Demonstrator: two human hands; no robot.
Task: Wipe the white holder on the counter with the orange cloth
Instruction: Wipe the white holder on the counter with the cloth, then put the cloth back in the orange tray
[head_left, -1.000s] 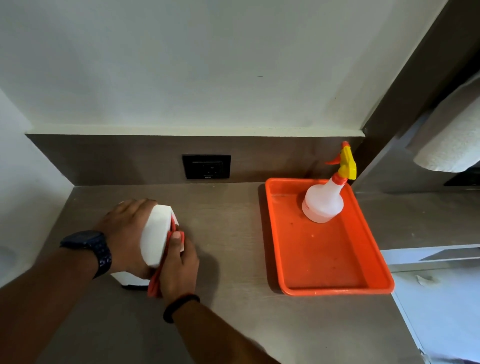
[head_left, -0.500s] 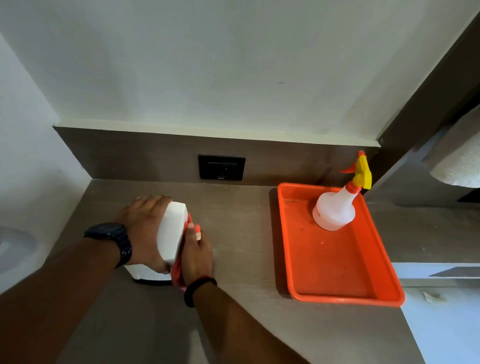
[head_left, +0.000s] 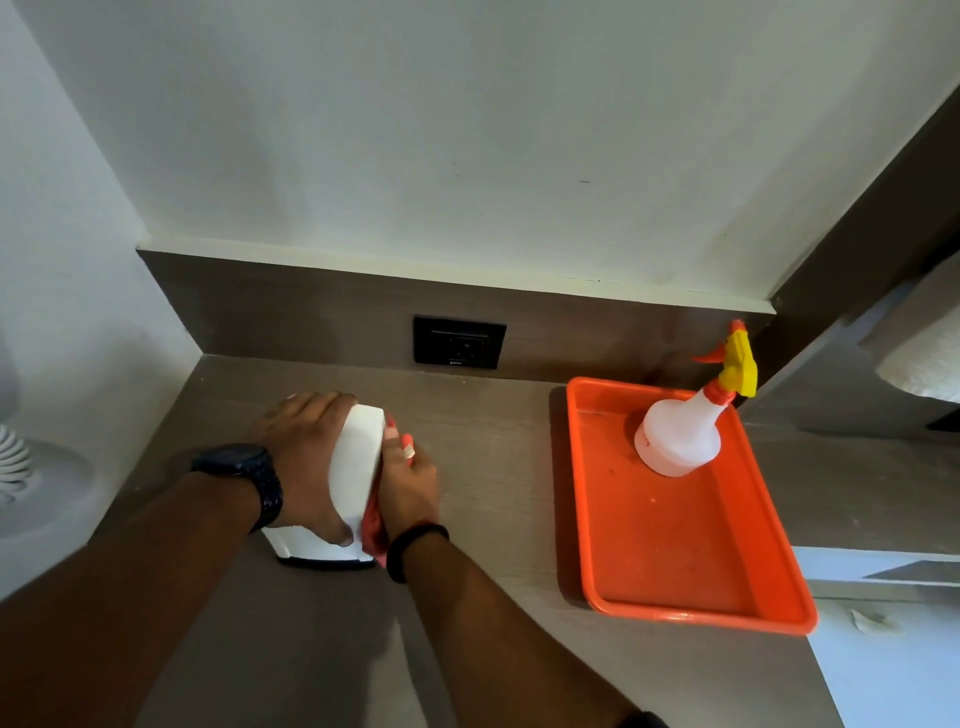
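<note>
We see, far out at nine o'clock, part of a white fan (head_left: 21, 467) at the frame edge, its base on a pale surface. Moving right, the white holder (head_left: 356, 467) stands on the grey wood-grain counter (head_left: 493, 467) at about ten o'clock from the near edge, leaning a little, its dark-edged base toward us; we cannot tell whether anything is inside it. Our left hand (head_left: 306, 462), with a dark watch (head_left: 244, 478) on the wrist, wraps the holder's left face, fingers curled over its top and thumb pressed low near the base, gripping it firmly. Our right hand (head_left: 408, 483), a black band (head_left: 413, 545) on its wrist, lies flat against the holder's right face with the orange cloth (head_left: 374, 525) pinched between palm and holder; only a strip of cloth shows under the hand and between the fingertips. Behind, at twelve o'clock, a black wall socket (head_left: 458, 343) sits in the brown backsplash. Farther right, at two o'clock, an orange tray (head_left: 675, 545) rests on the counter, well apart from the holder. It holds one thing: a white spray bottle (head_left: 680, 431) with a yellow and orange trigger head, upright in the tray's far corner. At three o'clock a white paper roll (head_left: 930, 364) shows at the frame edge.
</note>
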